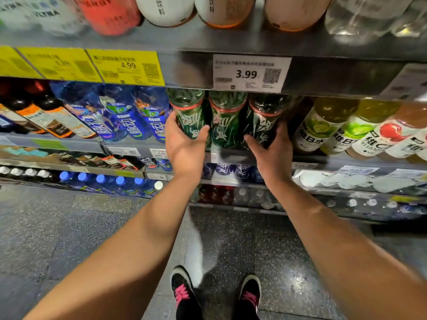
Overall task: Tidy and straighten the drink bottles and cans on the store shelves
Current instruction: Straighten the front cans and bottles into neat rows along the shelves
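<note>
Both forearms are reaching up from the bottom corners toward the white 3.99 price tag [251, 73], with black shoes with pink laces [217, 296] standing on the speckled floor far below it. Three dark green bottles [227, 118] are sitting side by side on the shelf [129, 147] directly under that tag. Left hand [183, 145] is gripping the left green bottle [188, 112], thumb curling round its right side, fingers going behind its left side. Right hand [272, 153] is gripping the right green bottle [265, 118], thumb lying across its front, fingers wrapping its right side. Middle green bottle [225, 120] is standing between the hands; whether either thumb is touching it is hard to tell. Blue bottles [129, 112] are leaning left of the tag, pale vitamin-water bottles [323, 128] leaning right of it.
</note>
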`<action>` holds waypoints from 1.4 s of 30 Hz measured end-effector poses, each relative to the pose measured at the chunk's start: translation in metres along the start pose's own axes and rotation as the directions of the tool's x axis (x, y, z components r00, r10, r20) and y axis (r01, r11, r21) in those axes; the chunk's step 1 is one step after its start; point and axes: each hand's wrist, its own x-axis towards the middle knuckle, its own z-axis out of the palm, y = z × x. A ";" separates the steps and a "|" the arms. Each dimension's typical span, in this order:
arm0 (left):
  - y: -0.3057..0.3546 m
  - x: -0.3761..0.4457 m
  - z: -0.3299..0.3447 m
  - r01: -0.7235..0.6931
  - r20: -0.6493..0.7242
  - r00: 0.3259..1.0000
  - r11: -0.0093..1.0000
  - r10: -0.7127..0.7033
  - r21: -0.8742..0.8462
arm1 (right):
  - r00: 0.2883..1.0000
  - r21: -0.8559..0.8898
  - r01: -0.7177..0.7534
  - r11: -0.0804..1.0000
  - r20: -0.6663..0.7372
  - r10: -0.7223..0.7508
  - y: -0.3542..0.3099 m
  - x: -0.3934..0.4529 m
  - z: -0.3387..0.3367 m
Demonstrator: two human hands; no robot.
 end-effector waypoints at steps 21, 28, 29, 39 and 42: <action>-0.057 0.049 -0.102 -0.057 -0.110 0.992 0.998 0.058 0.009 | 0.998 -0.002 0.028 1.000 0.060 -0.027 -0.090 -0.105 0.114; -0.064 0.077 -0.096 -0.075 -0.070 0.995 0.991 0.067 -0.107 | 0.997 -0.148 0.018 0.989 0.076 -0.007 -0.111 -0.079 0.178; -0.064 0.079 -0.094 -0.076 -0.087 0.994 0.991 0.066 -0.113 | 0.998 -0.155 0.000 0.988 0.062 0.010 -0.111 -0.076 0.184; -0.060 0.089 -0.092 0.009 -0.129 0.991 0.997 -0.019 -0.076 | 0.969 -0.192 -0.075 0.978 -0.245 0.026 -0.118 -0.065 0.215; -0.060 0.091 -0.095 0.012 -0.102 0.995 0.997 -0.020 -0.075 | 0.955 -0.124 -0.091 0.988 -0.293 0.051 -0.120 -0.065 0.217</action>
